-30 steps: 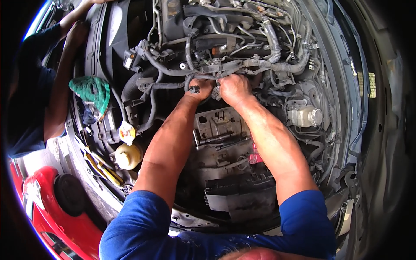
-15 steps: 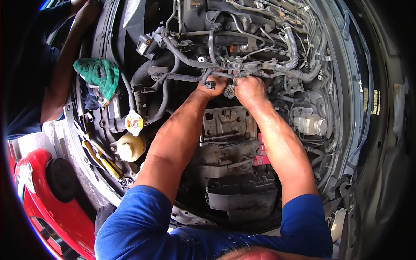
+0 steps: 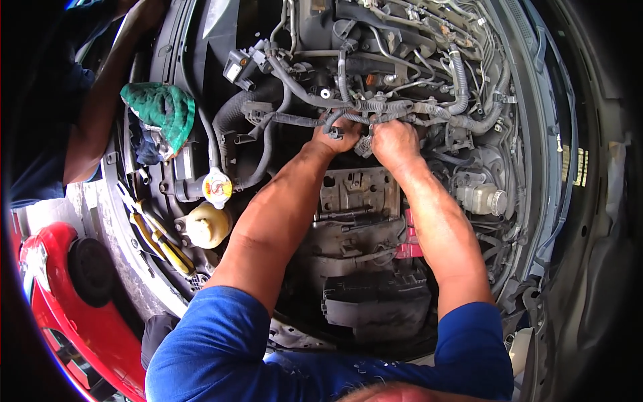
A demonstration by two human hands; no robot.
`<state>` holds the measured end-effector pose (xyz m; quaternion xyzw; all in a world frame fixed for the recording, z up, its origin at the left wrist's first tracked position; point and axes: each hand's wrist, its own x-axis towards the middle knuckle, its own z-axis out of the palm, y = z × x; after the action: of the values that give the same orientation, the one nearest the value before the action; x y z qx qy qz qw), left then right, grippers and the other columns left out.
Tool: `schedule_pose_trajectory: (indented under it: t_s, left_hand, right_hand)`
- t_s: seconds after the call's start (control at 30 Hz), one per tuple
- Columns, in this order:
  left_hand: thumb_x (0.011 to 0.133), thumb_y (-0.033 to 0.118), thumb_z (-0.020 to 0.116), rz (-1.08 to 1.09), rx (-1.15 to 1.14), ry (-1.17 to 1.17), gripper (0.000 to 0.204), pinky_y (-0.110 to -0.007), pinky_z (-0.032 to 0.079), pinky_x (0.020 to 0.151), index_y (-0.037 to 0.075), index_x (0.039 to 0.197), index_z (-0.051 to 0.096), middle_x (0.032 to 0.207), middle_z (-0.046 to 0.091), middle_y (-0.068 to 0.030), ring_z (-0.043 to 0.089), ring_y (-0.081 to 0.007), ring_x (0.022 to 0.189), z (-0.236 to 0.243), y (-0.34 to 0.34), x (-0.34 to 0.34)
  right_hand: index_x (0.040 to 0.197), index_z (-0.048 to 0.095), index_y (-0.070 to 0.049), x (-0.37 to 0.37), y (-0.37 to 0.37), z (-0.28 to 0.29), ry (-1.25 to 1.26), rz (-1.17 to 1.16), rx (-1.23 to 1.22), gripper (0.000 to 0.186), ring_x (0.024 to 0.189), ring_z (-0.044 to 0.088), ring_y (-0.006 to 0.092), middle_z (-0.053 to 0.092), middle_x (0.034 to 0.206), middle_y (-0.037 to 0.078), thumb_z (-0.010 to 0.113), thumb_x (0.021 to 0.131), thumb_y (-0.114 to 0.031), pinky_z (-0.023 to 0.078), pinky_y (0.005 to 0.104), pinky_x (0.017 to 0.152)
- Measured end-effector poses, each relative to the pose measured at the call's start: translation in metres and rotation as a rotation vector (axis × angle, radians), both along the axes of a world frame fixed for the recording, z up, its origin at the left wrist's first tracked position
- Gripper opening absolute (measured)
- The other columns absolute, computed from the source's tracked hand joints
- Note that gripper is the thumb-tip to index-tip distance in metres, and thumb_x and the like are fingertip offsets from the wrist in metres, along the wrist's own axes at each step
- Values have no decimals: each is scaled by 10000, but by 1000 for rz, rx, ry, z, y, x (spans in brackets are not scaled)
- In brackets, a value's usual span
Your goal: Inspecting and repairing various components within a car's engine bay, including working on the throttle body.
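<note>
In the engine bay of a car, my left hand (image 3: 345,137) is curled beneath the wiring harness (image 3: 378,107), behind a small black connector (image 3: 335,132) on a looped lead. Its fingertips are hidden, and what it grips is unclear. Just right of it, my right hand (image 3: 395,142) is closed, thumb and fingers bent in at the harness beside a grey connector (image 3: 364,146); the thing between its fingers is too covered to name. Below both hands, between my forearms, is a metal bracket plate (image 3: 358,187) with long tools (image 3: 335,216) lying along its lower edge.
A co-worker's arm (image 3: 94,141) reaches along the left side, near a green cloth (image 3: 161,114). Yellow-handled tools (image 3: 167,251) lie beside a cream reservoir (image 3: 207,228). A black box (image 3: 375,308) sits nearest me; a red car (image 3: 60,301) stands at lower left.
The view has shifted, so the engine bay appears farther right. Both my hands stay at the same part of the harness, with only slight finger movement.
</note>
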<state>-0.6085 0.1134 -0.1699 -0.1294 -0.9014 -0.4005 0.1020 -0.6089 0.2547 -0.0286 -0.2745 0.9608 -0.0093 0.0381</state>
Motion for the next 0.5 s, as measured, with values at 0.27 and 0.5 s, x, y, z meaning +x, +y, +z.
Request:
schedule_pose_trajectory:
  t_s: [0.27,0.5]
  left_hand:
    - [920,225,480,-48,223,-338,280,-440,483,864,73,1112,615,1050,663,-204,614,-374,1023,69,12,10]
    - [883,203,506,-111,431,-245,283,-392,506,841,83,1114,618,1073,656,-148,628,-335,994,29,16,-3]
  right_hand:
    - [895,724,-97,-5,30,-5,33,33,-80,158,719,672,365,678,765,160,598,807,-134,550,465,683]
    - [1019,703,-126,-6,29,-9,227,143,-271,218,731,678,329,681,806,133,597,830,-109,556,440,639]
